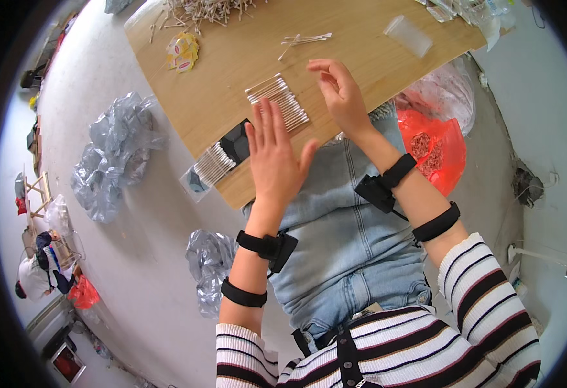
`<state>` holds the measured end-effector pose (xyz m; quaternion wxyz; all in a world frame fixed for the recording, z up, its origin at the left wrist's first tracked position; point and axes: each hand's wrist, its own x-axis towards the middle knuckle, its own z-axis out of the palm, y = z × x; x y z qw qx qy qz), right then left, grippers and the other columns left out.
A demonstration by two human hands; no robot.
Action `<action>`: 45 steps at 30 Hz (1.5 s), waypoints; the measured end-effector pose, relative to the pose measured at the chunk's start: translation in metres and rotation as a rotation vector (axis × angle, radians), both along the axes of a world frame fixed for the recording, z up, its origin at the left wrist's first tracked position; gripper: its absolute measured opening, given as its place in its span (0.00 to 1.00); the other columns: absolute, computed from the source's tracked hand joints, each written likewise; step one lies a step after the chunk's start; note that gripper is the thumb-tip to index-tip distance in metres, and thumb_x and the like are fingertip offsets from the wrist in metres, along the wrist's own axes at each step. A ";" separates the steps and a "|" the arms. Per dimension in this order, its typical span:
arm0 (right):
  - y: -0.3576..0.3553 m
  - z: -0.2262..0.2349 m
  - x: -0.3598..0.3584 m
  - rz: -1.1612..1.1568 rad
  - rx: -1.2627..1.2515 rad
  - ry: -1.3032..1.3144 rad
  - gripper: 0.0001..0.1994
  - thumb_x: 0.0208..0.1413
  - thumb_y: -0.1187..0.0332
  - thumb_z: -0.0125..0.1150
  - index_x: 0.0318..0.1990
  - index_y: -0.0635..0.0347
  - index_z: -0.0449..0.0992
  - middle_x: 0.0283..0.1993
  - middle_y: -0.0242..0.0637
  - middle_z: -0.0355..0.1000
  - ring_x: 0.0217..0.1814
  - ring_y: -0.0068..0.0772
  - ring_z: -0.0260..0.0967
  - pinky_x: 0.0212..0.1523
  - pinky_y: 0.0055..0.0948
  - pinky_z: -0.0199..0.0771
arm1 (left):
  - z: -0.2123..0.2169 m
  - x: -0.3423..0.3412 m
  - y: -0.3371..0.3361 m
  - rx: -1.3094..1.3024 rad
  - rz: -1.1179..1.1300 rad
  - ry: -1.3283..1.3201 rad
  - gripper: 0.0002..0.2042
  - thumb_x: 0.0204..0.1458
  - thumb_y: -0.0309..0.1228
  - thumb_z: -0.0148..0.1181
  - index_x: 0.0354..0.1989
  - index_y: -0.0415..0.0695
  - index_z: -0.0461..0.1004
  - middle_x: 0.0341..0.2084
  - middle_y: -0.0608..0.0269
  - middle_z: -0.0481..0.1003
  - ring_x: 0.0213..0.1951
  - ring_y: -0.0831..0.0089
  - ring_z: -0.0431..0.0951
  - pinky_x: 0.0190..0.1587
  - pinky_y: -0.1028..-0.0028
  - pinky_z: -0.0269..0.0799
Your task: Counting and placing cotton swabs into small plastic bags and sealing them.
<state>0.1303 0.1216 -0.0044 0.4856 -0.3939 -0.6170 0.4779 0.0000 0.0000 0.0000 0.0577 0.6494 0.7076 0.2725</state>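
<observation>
A row of cotton swabs [277, 100] lies side by side on a wooden board [231, 64] resting across my lap. My left hand [273, 155] is flat and open with fingers spread, just below and left of the row, its fingertips near the swabs' lower end. My right hand [338, 90] hovers open at the row's right side, fingers loosely curled, holding nothing. A packed clear bag of swabs [215, 163] and a black card [235, 139] lie at the board's near left edge.
A heap of loose swabs [206, 11] sits at the board's far edge, with yellow labels [183, 52], a few stray swabs [303, 40] and an empty clear bag [407, 35]. Grey plastic bags [112, 155] lie on the floor at left, a red bag [435, 145] at right.
</observation>
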 end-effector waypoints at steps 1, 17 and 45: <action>-0.001 0.000 0.004 0.017 0.049 -0.110 0.13 0.57 0.81 0.46 0.44 0.57 0.75 0.55 0.39 0.70 0.58 0.37 0.67 0.58 0.27 0.64 | -0.002 0.002 -0.004 -0.044 -0.052 0.083 0.46 0.54 0.56 0.55 0.70 0.35 0.45 0.71 0.47 0.45 0.73 0.55 0.42 0.71 0.56 0.38; -0.009 -0.015 0.012 0.162 0.327 -0.304 0.12 0.43 0.86 0.50 0.23 0.59 0.77 0.51 0.37 0.72 0.50 0.37 0.72 0.44 0.30 0.73 | -0.010 0.008 -0.005 -0.050 -0.078 0.238 0.45 0.51 0.57 0.57 0.67 0.32 0.52 0.69 0.46 0.52 0.71 0.56 0.48 0.71 0.58 0.45; -0.006 -0.015 0.012 0.162 0.444 -0.412 0.10 0.47 0.80 0.52 0.25 0.56 0.80 0.46 0.34 0.74 0.51 0.38 0.69 0.52 0.33 0.70 | -0.014 0.009 -0.005 -0.055 -0.073 0.249 0.45 0.52 0.58 0.56 0.67 0.33 0.52 0.68 0.45 0.53 0.71 0.57 0.48 0.70 0.58 0.45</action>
